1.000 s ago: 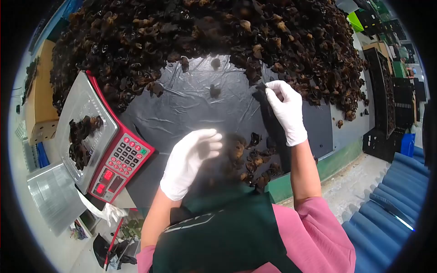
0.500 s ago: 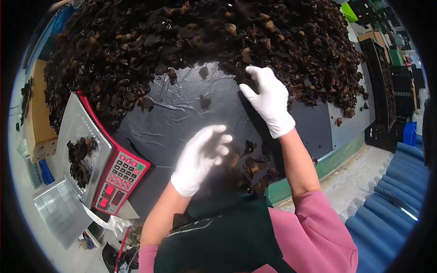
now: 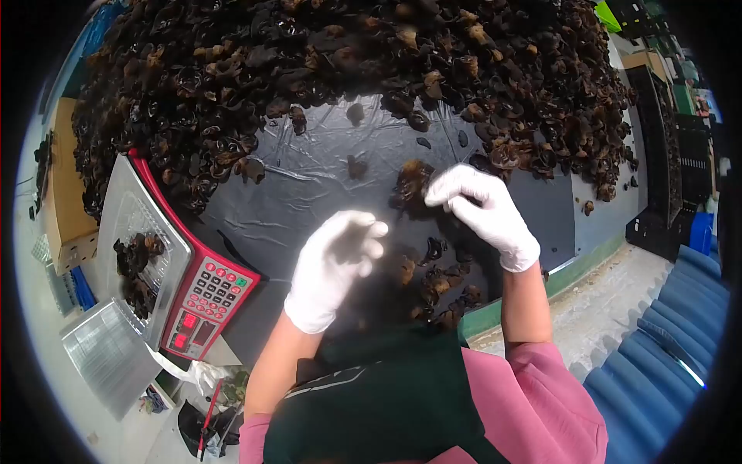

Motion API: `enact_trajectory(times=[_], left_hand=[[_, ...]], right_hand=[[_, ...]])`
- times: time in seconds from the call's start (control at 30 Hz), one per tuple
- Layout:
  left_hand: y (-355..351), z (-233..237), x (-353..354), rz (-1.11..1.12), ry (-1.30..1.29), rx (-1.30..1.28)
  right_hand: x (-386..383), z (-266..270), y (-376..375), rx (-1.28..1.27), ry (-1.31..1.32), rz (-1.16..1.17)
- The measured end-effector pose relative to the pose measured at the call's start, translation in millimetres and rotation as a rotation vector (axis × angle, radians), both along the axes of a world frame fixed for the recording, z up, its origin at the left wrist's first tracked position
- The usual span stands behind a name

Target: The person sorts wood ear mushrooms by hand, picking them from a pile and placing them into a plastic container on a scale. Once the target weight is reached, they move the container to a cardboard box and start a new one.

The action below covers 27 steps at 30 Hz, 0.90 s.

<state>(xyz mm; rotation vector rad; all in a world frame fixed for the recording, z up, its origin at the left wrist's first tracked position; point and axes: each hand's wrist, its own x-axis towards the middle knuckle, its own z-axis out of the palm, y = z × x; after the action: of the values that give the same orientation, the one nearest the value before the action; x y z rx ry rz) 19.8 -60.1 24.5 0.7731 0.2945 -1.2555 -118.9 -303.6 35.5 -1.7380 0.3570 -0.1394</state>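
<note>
My right hand [image 3: 487, 213], in a white glove, has its thumb and fingers pinched on a dark brown fungus piece [image 3: 413, 183] above the black sheet [image 3: 297, 197]. My left hand [image 3: 332, 267], gloved too, hovers over the near part of the sheet with its fingers curled and apart, holding nothing. Close to my body, between the hands, lie several loose fungus pieces [image 3: 440, 282]. A large heap of dark fungus [image 3: 309, 58] covers the far side of the table.
At the left stands a red scale [image 3: 212, 294] with some fungus [image 3: 139, 263] on its tray. Beyond it is a cardboard box [image 3: 69, 189]. A clear plastic container [image 3: 108, 356] sits at lower left. Black crates [image 3: 657, 232] and blue corrugated material [image 3: 657, 340] are at the right.
My right hand has come back from the heap toward my body, and a fungus piece now shows at its fingertips. My left hand has barely moved. The view has shifted slightly.
</note>
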Motion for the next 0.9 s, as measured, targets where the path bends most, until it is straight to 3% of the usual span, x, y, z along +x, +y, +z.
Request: enact_trajectory(times=[0.03, 0.1, 0.27, 0.37, 0.5, 0.57, 0.63, 0.67, 0.77, 0.83, 0.9], left_hand=[[1.2, 0.6, 1.1, 0.023, -0.002, -0.008], [4.8, -4.0, 3.0, 0.067, -0.032, -0.012], [10.0, -6.6, 5.8, 0.103, 0.021, -0.022], [11.7, -7.2, 10.9, 0.109, 0.011, -0.029], [15.2, 1.1, 15.9, 0.134, -0.026, -0.092], [20.8, 7.0, 20.2, 0.151, -0.047, -0.088], [26.9, 5.8, 24.8, 0.159, -0.146, -0.147], [29.3, 9.1, 25.7, 0.183, -0.130, -0.111], [36.7, 14.2, 30.1, 0.196, -0.123, -0.129], [39.8, 17.2, 32.0, 0.187, -0.167, -0.172], [42.7, 20.0, 32.3, 0.210, -0.126, -0.151]], right_hand=[[-7.0, 8.0, -1.8, 0.061, 0.122, 0.058], [-15.1, 5.3, -6.2, 0.063, 0.088, -0.031], [-10.4, 4.3, -14.8, -0.109, 0.153, -0.451], [11.6, 3.0, -0.3, -0.317, 0.052, -0.297], [55.2, -25.8, 49.1, -0.722, -0.317, -0.061], [68.1, -36.7, 71.2, -0.831, -0.335, 0.022], [73.7, -34.4, 85.9, -0.757, -0.339, 0.108], [68.8, -33.9, 91.2, -0.585, -0.369, 0.190], [36.7, -27.9, 109.5, -0.636, -0.368, 0.460], [14.4, -9.3, 116.9, -0.782, -0.183, 0.677], [-9.3, -3.2, 117.0, -0.839, -0.096, 0.701]])
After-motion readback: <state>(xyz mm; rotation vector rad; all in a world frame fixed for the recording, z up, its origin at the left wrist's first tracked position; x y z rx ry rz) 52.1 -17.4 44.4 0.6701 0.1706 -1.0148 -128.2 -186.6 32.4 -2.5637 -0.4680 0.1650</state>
